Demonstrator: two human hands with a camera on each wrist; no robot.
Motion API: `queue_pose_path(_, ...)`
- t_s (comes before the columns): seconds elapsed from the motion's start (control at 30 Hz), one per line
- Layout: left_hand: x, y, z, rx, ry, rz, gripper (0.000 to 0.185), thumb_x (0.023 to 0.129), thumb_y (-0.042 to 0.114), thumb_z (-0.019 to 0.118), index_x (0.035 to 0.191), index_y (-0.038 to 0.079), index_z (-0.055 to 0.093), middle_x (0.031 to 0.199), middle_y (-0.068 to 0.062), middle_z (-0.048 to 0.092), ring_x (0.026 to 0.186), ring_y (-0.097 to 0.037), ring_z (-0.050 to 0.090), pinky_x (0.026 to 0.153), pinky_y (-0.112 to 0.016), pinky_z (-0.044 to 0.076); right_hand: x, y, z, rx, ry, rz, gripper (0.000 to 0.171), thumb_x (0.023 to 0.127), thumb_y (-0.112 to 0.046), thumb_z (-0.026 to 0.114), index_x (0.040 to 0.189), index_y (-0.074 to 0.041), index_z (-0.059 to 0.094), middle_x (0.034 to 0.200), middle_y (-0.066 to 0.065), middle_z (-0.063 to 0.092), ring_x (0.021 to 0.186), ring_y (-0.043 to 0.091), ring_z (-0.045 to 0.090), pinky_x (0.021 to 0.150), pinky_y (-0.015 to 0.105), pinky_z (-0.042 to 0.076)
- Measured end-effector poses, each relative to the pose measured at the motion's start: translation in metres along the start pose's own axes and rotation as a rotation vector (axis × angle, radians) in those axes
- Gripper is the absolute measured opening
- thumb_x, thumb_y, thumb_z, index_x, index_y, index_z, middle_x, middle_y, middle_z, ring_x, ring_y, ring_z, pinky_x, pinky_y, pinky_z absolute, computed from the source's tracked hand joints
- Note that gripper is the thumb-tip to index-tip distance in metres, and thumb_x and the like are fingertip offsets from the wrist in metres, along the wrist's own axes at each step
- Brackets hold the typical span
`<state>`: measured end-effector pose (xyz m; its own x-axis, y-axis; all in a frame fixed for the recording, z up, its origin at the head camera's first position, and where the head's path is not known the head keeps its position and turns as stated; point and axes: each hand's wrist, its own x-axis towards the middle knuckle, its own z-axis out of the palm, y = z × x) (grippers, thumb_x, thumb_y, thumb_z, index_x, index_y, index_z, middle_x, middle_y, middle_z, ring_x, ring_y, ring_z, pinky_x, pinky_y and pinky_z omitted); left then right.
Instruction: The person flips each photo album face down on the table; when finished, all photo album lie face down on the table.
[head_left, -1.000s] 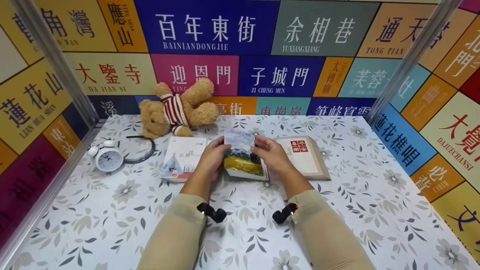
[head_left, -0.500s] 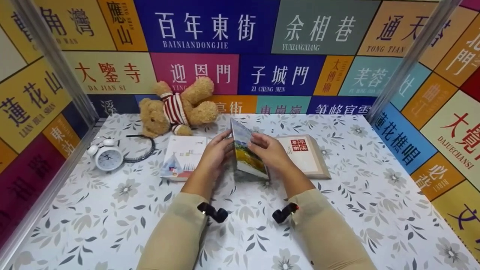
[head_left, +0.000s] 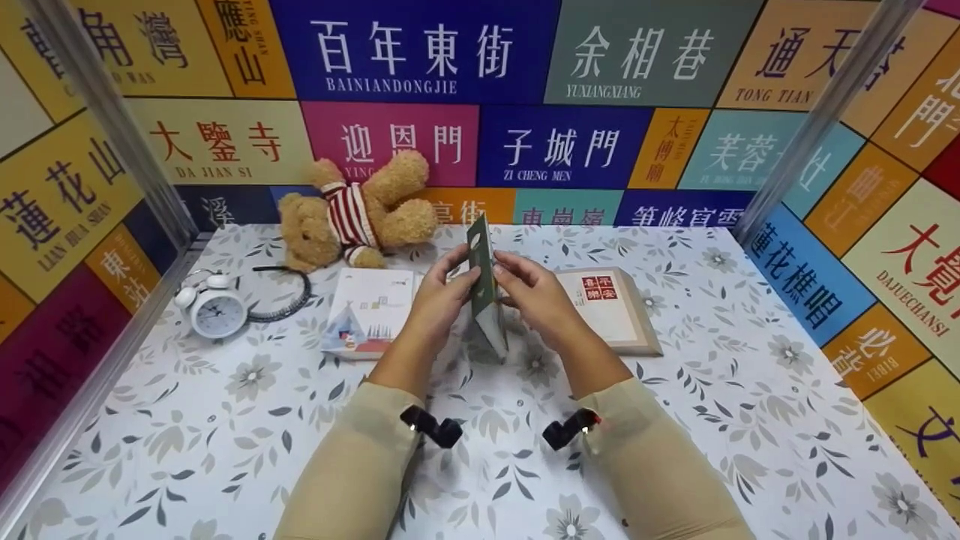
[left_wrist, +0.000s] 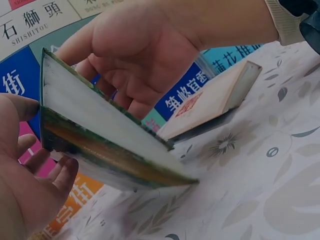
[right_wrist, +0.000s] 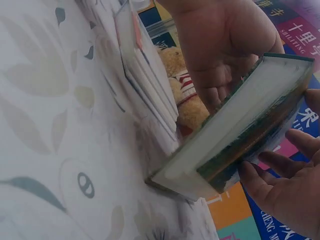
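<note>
- Fingers (head_left: 463,279) of the left hand (head_left: 439,304) and right hand (head_left: 534,298) clasp the green-covered book (head_left: 484,289) from both sides.
- A second ago its landscape cover faced up; now it stands tilted on one corner on the desk (head_left: 675,420).
- White booklet (head_left: 367,311) just left, beige book (head_left: 611,309) just right; teddy bear (head_left: 352,214) behind, alarm clock (head_left: 216,311) far left.

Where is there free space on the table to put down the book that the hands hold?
Free: the tablecloth right of the beige book, and the near strip beside both sleeves. Crowded: the far left, with teddy bear, alarm clock, black cable and white book. The green book stands between both hands.
</note>
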<state>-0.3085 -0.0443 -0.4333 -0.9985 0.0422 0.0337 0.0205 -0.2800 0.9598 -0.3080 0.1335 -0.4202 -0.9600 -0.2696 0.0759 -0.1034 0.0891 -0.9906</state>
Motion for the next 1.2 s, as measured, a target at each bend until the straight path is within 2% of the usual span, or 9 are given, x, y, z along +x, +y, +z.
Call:
queue_pose_path(0.13,-0.002,0.002,0.002,0.038,-0.01,0.028,0.057,0.104,0.013,0.066,0.159,0.006,0.049,0.166,-0.01,0.048,0.146,-0.027,0.057,0.123,-0.044,0.049,-0.001,-0.003,-0.001,0.05,0.004,0.013,0.05,0.111,-0.035,0.059,0.157,-0.014,0.055,0.153,0.011,0.061,0.144,0.027,0.06,0.115,0.051,0.055)
queue_pose_path(0.27,-0.001,0.0,0.002,0.041,-0.013,0.033,0.059,0.104,0.011,0.066,0.159,0.005,0.048,0.167,-0.011,0.047,0.146,-0.028,0.056,0.123,-0.044,0.048,0.001,0.001,-0.004,0.068,0.004,0.025,0.049,0.111,-0.035,0.059,0.155,-0.014,0.055,0.15,0.011,0.062,0.142,0.028,0.061,0.11,0.044,0.059)
queue_pose_path(0.4,0.0,-0.001,0.001,0.031,-0.014,0.019,0.06,0.104,0.01,0.064,0.161,0.005,0.046,0.169,-0.012,0.045,0.144,-0.029,0.057,0.122,-0.044,0.049,0.002,0.003,-0.007,0.083,0.003,0.039,0.05,0.11,-0.031,0.06,0.156,-0.012,0.054,0.151,0.012,0.059,0.138,0.029,0.062,0.106,0.038,0.061)
queue_pose_path(0.67,0.004,-0.007,-0.001,-0.008,-0.022,-0.035,0.055,0.107,0.015,0.06,0.16,0.004,0.047,0.166,-0.012,0.048,0.144,-0.026,0.055,0.123,-0.048,0.046,0.004,0.006,-0.013,0.081,0.012,0.001,0.052,0.107,-0.022,0.066,0.156,-0.012,0.054,0.16,0.009,0.053,0.133,0.02,0.062,0.111,0.039,0.058)
queue_pose_path(0.77,0.004,-0.01,-0.003,-0.018,-0.038,-0.089,0.055,0.111,0.023,0.056,0.163,0.009,0.043,0.167,-0.011,0.047,0.149,-0.029,0.054,0.124,-0.049,0.045,0.004,0.007,-0.015,0.095,0.0,0.011,0.051,0.106,-0.018,0.066,0.156,-0.014,0.055,0.163,0.005,0.051,0.128,0.018,0.066,0.109,0.041,0.059)
queue_pose_path(0.97,0.003,-0.018,-0.006,0.051,-0.072,-0.232,0.055,0.115,0.044,0.045,0.167,0.028,0.038,0.174,-0.003,0.038,0.151,-0.036,0.053,0.125,-0.048,0.044,0.006,0.008,-0.017,0.104,-0.013,0.055,0.051,0.106,-0.014,0.064,0.157,-0.015,0.055,0.166,0.005,0.047,0.12,0.017,0.069,0.107,0.045,0.061)
queue_pose_path(1.07,0.003,-0.02,-0.006,0.066,-0.1,-0.233,0.057,0.115,0.047,0.044,0.168,0.03,0.034,0.176,-0.004,0.033,0.154,-0.04,0.048,0.127,-0.05,0.042,0.005,0.008,-0.017,0.09,-0.006,0.069,0.052,0.107,-0.015,0.062,0.158,-0.017,0.054,0.167,0.004,0.047,0.124,0.019,0.068,0.105,0.042,0.062)
queue_pose_path(1.2,0.001,-0.019,-0.006,0.098,-0.095,-0.188,0.058,0.114,0.044,0.048,0.168,0.029,0.036,0.176,-0.007,0.033,0.155,-0.042,0.044,0.129,-0.052,0.04,0.006,0.009,-0.018,0.087,-0.001,0.099,0.051,0.108,-0.019,0.058,0.159,-0.021,0.052,0.168,0.0,0.047,0.133,0.021,0.063,0.107,0.039,0.061)
